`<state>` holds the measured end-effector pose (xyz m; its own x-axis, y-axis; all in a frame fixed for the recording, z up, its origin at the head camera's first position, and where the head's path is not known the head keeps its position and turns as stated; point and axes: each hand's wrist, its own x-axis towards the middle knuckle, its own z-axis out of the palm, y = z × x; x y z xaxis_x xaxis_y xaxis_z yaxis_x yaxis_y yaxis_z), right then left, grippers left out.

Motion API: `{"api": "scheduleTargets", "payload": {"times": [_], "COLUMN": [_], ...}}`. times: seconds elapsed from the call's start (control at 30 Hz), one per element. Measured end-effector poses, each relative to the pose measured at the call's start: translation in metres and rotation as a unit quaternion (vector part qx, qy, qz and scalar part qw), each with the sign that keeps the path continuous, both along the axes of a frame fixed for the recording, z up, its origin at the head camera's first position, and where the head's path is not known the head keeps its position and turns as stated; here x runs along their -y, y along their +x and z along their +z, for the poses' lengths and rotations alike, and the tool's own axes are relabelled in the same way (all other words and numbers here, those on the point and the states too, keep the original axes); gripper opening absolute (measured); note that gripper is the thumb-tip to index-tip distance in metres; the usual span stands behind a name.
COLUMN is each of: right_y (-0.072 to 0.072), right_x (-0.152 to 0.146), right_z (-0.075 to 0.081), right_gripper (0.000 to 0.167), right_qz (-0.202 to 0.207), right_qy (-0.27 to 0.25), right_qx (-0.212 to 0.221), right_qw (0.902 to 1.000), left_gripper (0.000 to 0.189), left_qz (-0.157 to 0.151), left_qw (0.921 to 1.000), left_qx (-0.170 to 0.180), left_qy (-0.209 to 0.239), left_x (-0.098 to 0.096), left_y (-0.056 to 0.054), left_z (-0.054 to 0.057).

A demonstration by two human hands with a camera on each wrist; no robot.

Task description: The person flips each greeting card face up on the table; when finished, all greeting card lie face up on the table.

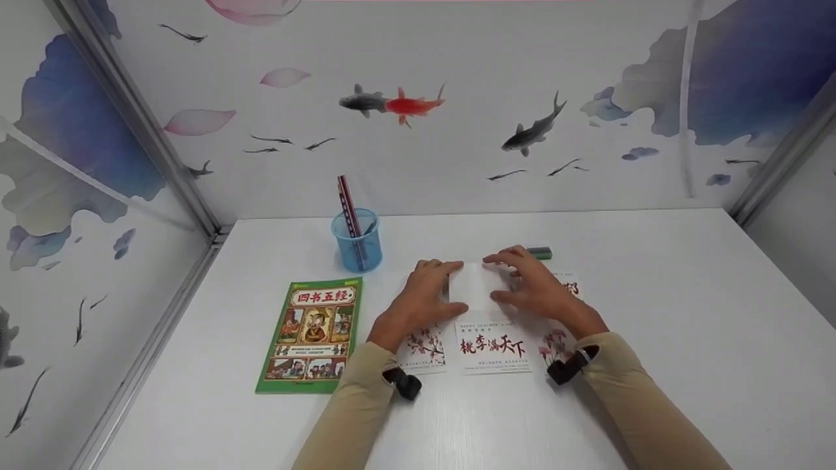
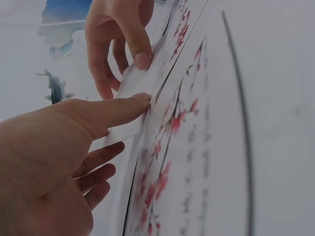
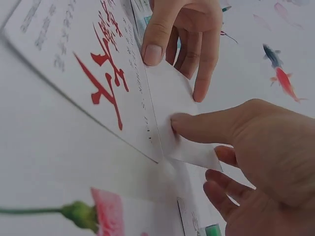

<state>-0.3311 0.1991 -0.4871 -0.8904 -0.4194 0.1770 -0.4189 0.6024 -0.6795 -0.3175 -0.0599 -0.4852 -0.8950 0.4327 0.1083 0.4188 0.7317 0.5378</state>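
A blank white card (image 1: 471, 287) lies between the hands, just beyond a card with red Chinese writing (image 1: 494, 358). My left hand (image 1: 426, 297) holds its left side, thumb at the near corner and fingertips at the far edge. Opposite it, my right hand (image 1: 534, 287) grips the right side; in the right wrist view the thumb presses on the white card (image 3: 182, 147) with a finger at its edge. Below my left hand is a card with red blossoms (image 1: 426, 349). Pink flowers (image 1: 554, 343) show on another card beneath the right forearm.
A green picture book (image 1: 309, 336) lies to the left. Behind it stands a blue cup (image 1: 369, 254) holding striped pencils (image 1: 348, 202). A small green object (image 1: 541, 253) lies beyond my right hand. Printed walls (image 1: 457, 183) close off the white table at the back and sides.
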Motion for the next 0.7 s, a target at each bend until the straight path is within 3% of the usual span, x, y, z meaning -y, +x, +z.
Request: {"api": "scheduleTargets", "payload": {"times": [0.2, 0.37, 0.43, 0.47, 0.53, 0.6, 0.63, 0.7], "right_y": [-0.001, 0.006, 0.008, 0.009, 0.011, 0.011, 0.012, 0.012], "right_x": [-0.003, 0.002, 0.007, 0.009, 0.015, 0.019, 0.02, 0.021], "right_z": [0.006, 0.017, 0.021, 0.022, 0.023, 0.022, 0.021, 0.019], "right_gripper": [0.055, 0.051, 0.05, 0.049, 0.046, 0.042, 0.041, 0.039], "right_qz": [-0.08, -0.079, -0.063, -0.051, -0.027, -0.006, 0.002, 0.011], "right_qy": [-0.125, -0.226, -0.248, -0.249, -0.236, -0.21, -0.196, -0.173], "right_qx": [0.019, 0.023, 0.017, 0.014, 0.015, 0.02, 0.024, 0.03], "right_qw": [0.9887, 0.9706, 0.9665, 0.9671, 0.9712, 0.9775, 0.9803, 0.9843], "left_gripper": [0.069, 0.052, 0.051, 0.053, 0.055, 0.051, 0.046, 0.038], "left_qz": [0.018, 0.03, 0.024, 0.014, -0.009, -0.028, -0.035, -0.037], "left_qw": [0.9995, 0.9929, 0.9821, 0.9729, 0.9486, 0.9267, 0.9208, 0.9186], "left_qx": [0.001, 0.029, 0.058, 0.077, 0.119, 0.158, 0.167, 0.172], "left_qy": [0.026, 0.111, 0.178, 0.218, 0.293, 0.34, 0.351, 0.354], "left_x": [-0.003, -0.012, -0.016, -0.018, -0.021, -0.022, -0.022, -0.021], "left_y": [0.004, 0.009, 0.01, 0.01, 0.01, 0.011, 0.012, 0.012], "left_z": [0.003, 0.006, 0.009, 0.011, 0.013, 0.015, 0.016, 0.015]}}
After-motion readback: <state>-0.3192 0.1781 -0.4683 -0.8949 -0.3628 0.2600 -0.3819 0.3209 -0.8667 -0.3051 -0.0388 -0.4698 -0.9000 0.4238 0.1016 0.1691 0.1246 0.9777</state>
